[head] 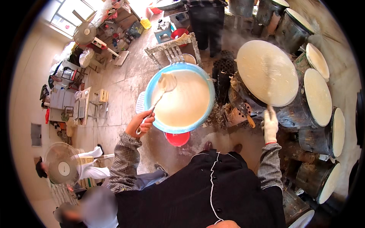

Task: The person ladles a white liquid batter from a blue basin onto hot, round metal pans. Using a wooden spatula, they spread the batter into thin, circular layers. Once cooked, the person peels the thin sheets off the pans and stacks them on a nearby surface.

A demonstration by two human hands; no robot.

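My bare left hand (141, 124) grips the metal handle of a ladle (168, 82), whose bowl carries pale batter. That bowl hangs over a large blue basin (148, 85) filled with creamy batter (188, 97). On the right, my right hand (270, 126), in a whitish work glove, is closed around the end of a long thin tool (269, 82), blurred, perhaps a spreader. It lies across a round griddle (256, 104) coated with a pale batter layer (253, 68). A wooden-handled scraper (247, 115) rests beside the griddle's stove, left of my gloved hand.
Several drum stoves (291, 114) with batter-coated tops curve along the right. A red bucket (178, 139) sits below the basin; a crusted chair (174, 47) stands behind it. Another person in dark trousers (206, 25) stands ahead. Other people and a fan (63, 165) are at lower left.
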